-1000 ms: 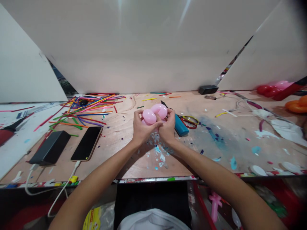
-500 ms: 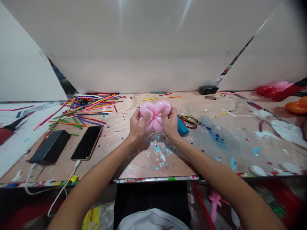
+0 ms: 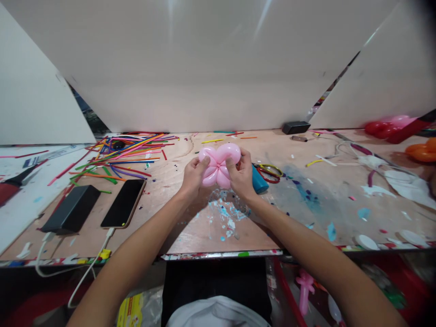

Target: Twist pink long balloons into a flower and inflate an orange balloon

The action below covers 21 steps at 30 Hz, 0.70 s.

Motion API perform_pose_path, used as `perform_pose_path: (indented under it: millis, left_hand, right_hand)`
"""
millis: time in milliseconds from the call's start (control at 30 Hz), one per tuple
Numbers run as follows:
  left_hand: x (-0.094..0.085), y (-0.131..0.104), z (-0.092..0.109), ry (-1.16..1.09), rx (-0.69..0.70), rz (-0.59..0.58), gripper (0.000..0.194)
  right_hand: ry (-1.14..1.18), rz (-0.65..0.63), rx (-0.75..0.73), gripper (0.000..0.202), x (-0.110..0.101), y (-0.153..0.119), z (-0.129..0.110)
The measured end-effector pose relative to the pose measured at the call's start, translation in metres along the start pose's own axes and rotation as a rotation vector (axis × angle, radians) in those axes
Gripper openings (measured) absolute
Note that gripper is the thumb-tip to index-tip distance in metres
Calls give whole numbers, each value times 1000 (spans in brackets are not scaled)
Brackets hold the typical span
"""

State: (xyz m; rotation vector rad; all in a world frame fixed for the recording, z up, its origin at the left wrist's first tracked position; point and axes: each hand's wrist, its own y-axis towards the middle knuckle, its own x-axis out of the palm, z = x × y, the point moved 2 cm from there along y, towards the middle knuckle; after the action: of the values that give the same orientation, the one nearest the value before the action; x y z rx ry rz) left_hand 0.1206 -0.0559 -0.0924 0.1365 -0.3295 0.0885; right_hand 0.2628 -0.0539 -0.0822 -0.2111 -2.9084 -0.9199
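Between my two hands is a pink twisted balloon [image 3: 223, 152], shaped like a flower with several rounded loops meeting at a pinched centre. My left hand [image 3: 195, 172] grips its left side, thumb on the front and fingers partly hidden behind. On the other side my right hand [image 3: 242, 172] holds the right loops, its thumb pressing near the centre. The balloon is held up above the wooden table [image 3: 190, 231]. A blue cylinder [image 3: 259, 179] lies just right of my right hand, beside scissors [image 3: 269, 172] with yellow and red handles.
Uninflated long balloons [image 3: 132, 154] lie in a pile at the back left. Nearer are a black box [image 3: 71, 209] and a phone [image 3: 123, 203], both with white cables. A small black block [image 3: 296, 127] stands by the back panel. Red balloons [image 3: 378, 129] sit far right.
The pink balloon has turned slightly in my hands and shifted a little left. My left thumb has moved slightly up and outward along the loops.
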Motion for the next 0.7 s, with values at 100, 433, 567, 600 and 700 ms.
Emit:
perform_pose_path:
  millis: [100, 433, 567, 600, 700]
  left_hand:
    - [-1, -1, 1, 28, 65, -7, 48]
    - [-2, -3, -7, 99, 153, -33, 51]
    - [-1, -3, 2, 113, 167, -107, 53]
    - [0, -4, 6, 136, 216, -123, 53]
    - [0, -8, 14, 227, 350, -135, 48]
  right_hand:
    - [-17, 7, 19, 43, 0, 1, 4]
    - [4, -2, 126, 43, -2, 0, 28]
    - [54, -30, 131, 45, -3, 4, 22]
    - [65, -36, 128, 46, -4, 6, 20]
    - [78, -55, 142, 47, -7, 11, 18]
